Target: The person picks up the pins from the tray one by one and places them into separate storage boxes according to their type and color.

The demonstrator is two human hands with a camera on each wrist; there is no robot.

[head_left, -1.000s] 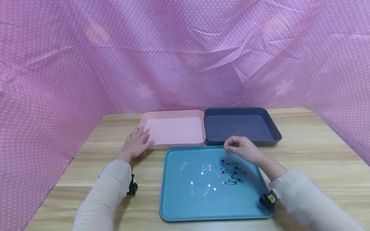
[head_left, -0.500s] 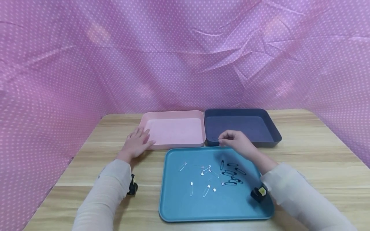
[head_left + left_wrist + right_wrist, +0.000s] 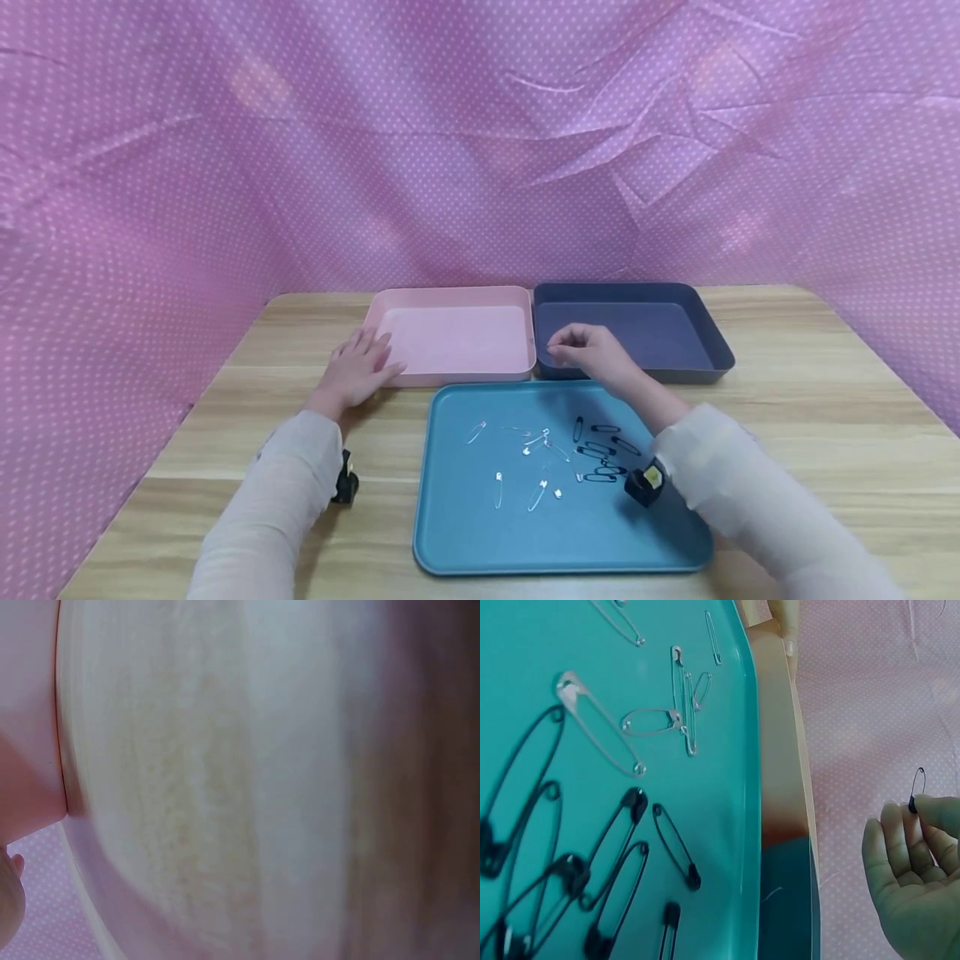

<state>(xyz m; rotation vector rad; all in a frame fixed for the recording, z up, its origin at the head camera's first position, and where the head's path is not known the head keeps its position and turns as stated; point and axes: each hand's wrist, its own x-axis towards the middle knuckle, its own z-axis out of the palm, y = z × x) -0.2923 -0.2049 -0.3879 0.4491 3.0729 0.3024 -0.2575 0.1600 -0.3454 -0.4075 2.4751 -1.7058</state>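
Between thumb and fingertips, my right hand (image 3: 592, 354) pinches a black safety pin (image 3: 912, 803) over the near left part of the dark blue tray (image 3: 678, 375). The pin stands up from the fingertips in the right wrist view. My left hand (image 3: 354, 371) lies with fingers spread at the near left corner of the pink tray (image 3: 442, 379). On the teal tray (image 3: 487, 546), silver safety pins (image 3: 568, 691) are scattered left and centre. Several black safety pins (image 3: 635, 802) cluster on its right side, below my right forearm.
The pink and dark blue trays stand side by side at the back of the wooden table (image 3: 795, 392), with the teal tray in front. A pink dotted cloth (image 3: 450, 167) hangs behind and around the table. A black wrist camera (image 3: 645, 482) overlaps the teal tray's right part.
My right hand has moved left and away from me, from the teal tray's far edge to over the dark blue tray, carrying the black safety pin. My left hand has stayed put.
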